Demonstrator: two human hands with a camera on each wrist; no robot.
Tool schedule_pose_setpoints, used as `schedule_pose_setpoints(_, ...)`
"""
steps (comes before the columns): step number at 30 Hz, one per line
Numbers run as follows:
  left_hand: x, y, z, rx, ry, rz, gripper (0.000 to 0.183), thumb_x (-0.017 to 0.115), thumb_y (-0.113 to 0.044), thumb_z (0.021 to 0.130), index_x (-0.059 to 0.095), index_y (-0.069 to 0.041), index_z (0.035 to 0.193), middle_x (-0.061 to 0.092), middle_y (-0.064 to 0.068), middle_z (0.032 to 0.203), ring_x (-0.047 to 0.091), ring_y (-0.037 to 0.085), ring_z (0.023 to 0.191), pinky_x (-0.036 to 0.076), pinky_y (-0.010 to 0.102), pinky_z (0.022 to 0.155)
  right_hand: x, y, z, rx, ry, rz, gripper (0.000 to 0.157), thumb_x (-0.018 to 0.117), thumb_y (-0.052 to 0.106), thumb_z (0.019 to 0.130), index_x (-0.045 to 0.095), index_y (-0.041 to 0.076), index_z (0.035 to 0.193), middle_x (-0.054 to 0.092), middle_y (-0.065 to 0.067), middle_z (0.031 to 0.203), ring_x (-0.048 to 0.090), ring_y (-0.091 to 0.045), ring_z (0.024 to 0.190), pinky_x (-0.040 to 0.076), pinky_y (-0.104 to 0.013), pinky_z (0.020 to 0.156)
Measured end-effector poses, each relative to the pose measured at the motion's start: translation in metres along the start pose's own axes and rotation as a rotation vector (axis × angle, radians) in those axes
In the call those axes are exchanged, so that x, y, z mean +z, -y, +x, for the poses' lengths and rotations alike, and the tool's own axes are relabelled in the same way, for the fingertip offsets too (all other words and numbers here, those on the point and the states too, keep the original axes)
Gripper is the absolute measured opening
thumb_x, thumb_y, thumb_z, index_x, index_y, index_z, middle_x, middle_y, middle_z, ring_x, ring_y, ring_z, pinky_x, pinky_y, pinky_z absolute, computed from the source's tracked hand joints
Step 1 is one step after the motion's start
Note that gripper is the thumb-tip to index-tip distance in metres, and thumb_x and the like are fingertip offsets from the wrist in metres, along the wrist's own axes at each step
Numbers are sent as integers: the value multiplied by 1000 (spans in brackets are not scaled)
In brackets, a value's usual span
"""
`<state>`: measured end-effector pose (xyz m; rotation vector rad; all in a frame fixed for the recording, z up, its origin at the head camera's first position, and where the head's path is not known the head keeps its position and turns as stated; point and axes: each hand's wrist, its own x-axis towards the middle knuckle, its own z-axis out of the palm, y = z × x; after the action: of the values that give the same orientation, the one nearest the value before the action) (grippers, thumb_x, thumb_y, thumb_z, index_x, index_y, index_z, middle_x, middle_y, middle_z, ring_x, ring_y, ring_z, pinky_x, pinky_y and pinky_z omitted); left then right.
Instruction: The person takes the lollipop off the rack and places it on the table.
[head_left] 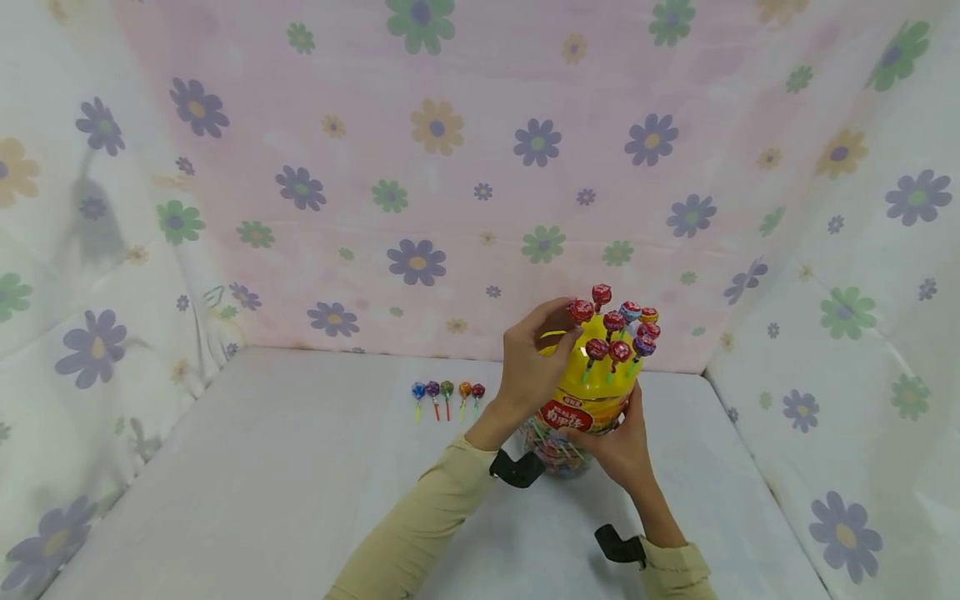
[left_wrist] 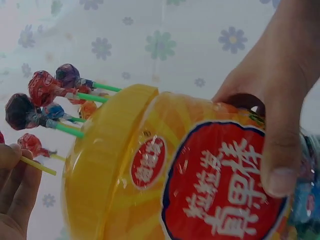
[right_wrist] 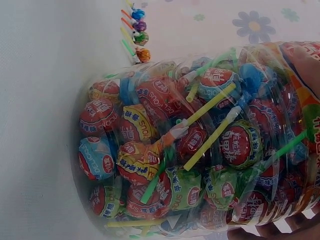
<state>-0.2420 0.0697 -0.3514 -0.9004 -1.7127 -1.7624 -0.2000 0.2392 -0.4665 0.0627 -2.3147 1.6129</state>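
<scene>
A large clear jar (head_left: 558, 457) packed with wrapped lollipops stands on the white table, with a yellow lid (head_left: 600, 382) and an orange-and-red label (left_wrist: 215, 175). My right hand (head_left: 622, 446) grips the jar around its label, the thumb across the front. Several lollipops (head_left: 619, 352) stick up from the lid on their sticks. Beside the lid, my left hand (head_left: 536, 358) pinches a red-wrapped lollipop (head_left: 581, 311). Its yellow stick (left_wrist: 39, 166) points toward the lid top in the left wrist view, the end apart from it. Most of its wrapped head lies outside that view.
To the left of the jar, a short row of lollipops (head_left: 447, 390) lies on the white tabletop (head_left: 300, 475), sticks toward me. Flower-printed cloth (head_left: 345, 225) hangs behind and on both sides. Black wrist mounts (head_left: 517, 469) sit at both sleeves.
</scene>
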Motion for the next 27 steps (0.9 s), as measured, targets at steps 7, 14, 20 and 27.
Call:
schedule_pose_setpoints(7,-25,9,-23,-39,-44,5,37,70,3,93,64,0,129,72,18,113,73,31,96,63,32,80,0,1,0,-11,3,0,107,91,16,77,19,25,157,45,-9,145,47,-32,137,39,-61,113)
schedule_pose_setpoints(14,-54,33,-49,-158,-105,55,39,73,1,91,66,-3,129,73,18,110,74,33,94,63,37,77,1,10,-1,2,17,6,107,88,7,78,18,21,158,43,-12,146,45,-34,138,38,-62,113)
schedule_pose_setpoints(20,-75,56,-68,-321,-125,73,41,73,6,89,65,2,130,71,24,110,72,40,95,62,28,76,-2,37,-9,-4,39,4,104,86,5,80,17,11,157,43,-16,146,45,-36,137,37,-63,113)
schedule_pose_setpoints(27,-99,49,-81,-433,-99,78,42,69,12,88,61,11,129,69,30,108,69,50,96,58,17,73,-2,43,-10,12,34,-4,101,86,4,80,19,13,156,44,-16,145,45,-37,137,37,-62,114)
